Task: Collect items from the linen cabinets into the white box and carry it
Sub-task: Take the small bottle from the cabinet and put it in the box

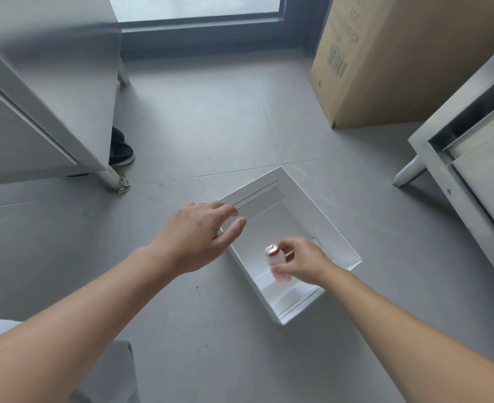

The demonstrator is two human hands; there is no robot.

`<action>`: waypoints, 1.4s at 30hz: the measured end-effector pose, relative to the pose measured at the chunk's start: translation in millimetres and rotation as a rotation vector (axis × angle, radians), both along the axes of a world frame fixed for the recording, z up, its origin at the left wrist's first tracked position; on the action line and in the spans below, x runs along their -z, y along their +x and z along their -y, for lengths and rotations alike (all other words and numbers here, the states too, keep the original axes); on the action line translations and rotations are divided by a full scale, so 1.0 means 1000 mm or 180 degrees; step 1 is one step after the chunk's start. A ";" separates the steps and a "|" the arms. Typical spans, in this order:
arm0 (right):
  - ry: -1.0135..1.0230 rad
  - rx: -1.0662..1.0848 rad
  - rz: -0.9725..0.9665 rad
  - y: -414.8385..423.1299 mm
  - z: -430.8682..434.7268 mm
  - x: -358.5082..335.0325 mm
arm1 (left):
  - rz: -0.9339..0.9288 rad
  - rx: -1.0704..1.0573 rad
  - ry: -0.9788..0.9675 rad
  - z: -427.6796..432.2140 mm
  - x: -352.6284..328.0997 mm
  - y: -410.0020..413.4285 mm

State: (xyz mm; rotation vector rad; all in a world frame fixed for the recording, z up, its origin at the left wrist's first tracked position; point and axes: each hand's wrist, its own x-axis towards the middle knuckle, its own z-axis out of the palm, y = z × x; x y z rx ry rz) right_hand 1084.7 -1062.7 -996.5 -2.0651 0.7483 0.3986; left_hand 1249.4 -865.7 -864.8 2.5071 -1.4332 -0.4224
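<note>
One red-capped bottle (277,265), pinched by the right hand (304,261), hangs inside the white box (283,222) at lower centre, seemingly for gentle placing. The left hand (199,237), fingers relaxed, hovers at its rim, likely steadying.

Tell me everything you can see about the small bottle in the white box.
The small bottle looks like milky white plastic, with a foil top ringed in red and reddish print low on its body. The foil appears to be in place. It leans with its top toward the upper left, inside the white box, toward the near end. The right hand pinches it between fingers and thumb. Whether its base touches the box floor cannot be told.
</note>
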 end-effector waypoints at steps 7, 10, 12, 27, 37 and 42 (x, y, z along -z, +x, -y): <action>-0.0464 -0.0921 -0.0439 -0.002 -0.014 0.021 | -0.0034 -0.0004 -0.0001 -0.004 0.002 0.003; -0.0532 -0.1040 -0.0430 -0.003 -0.016 0.023 | -0.0052 0.0009 0.0005 -0.003 0.001 0.002; -0.0523 -0.1008 -0.0384 -0.004 -0.017 0.024 | -0.0065 0.0037 -0.0008 0.000 0.000 0.001; -0.0638 -0.0504 -0.0643 -0.014 0.007 0.019 | -0.0103 0.0197 -0.0009 0.008 0.007 -0.002; -0.0716 -0.0537 -0.0743 -0.014 0.001 0.023 | -0.0134 0.0177 0.0087 0.006 0.009 -0.001; -0.0816 -0.1278 -0.0632 -0.008 -0.024 0.029 | -0.0117 0.0160 0.0065 0.009 0.005 -0.003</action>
